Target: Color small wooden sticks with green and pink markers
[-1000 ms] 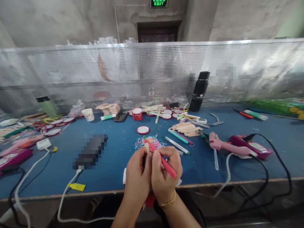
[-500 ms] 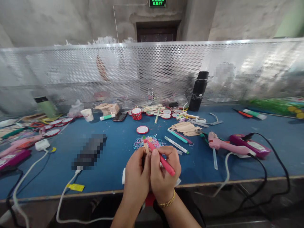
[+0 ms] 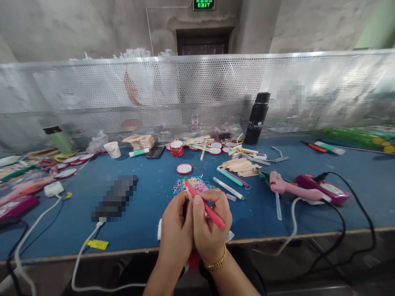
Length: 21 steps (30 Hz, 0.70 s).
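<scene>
Both hands meet near the table's front edge. My left hand is closed on a wooden craft stick whose upper end is coloured green. In my right hand, with a gold bracelet at the wrist, a pinkish-red marker is gripped like a pen. Its tip lies against the stick just below the green end; the exact contact is hard to make out. Just beyond the fingers is a pile of colourful rubber bands. Behind that lies a round white disc with a red rim.
To the right are loose markers, a heap of craft sticks and a pink glue gun with cables. A dark phone on a charging cable lies left. A black bottle stands by the perforated metal screen.
The marker's tip has shifted slightly left and up along the stick, now covering more of it. My right hand has moved a little left with it.
</scene>
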Each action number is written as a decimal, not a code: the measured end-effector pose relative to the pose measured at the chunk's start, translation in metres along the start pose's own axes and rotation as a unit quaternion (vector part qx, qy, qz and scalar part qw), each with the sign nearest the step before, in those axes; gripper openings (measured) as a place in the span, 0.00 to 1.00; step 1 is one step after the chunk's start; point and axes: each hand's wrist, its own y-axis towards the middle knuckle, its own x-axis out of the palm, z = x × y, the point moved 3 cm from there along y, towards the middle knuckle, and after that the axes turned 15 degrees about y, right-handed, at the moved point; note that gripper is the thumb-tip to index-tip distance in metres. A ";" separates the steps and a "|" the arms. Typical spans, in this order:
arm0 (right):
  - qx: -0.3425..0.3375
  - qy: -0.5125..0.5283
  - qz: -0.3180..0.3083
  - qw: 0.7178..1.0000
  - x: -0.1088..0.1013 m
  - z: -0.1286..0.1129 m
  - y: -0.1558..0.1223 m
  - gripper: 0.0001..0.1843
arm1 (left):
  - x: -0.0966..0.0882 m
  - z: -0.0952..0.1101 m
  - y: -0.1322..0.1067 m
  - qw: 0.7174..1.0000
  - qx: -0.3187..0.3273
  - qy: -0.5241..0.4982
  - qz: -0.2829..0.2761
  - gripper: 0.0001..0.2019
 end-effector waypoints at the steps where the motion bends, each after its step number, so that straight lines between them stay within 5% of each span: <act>1: 0.005 -0.004 0.003 1.000 0.000 0.000 0.000 0.03 | 0.000 0.000 0.000 1.000 -0.003 0.003 -0.001 0.12; 21: -0.013 -0.001 0.003 1.000 0.000 -0.002 0.001 0.04 | 0.000 0.004 0.000 1.000 0.004 -0.006 0.011 0.14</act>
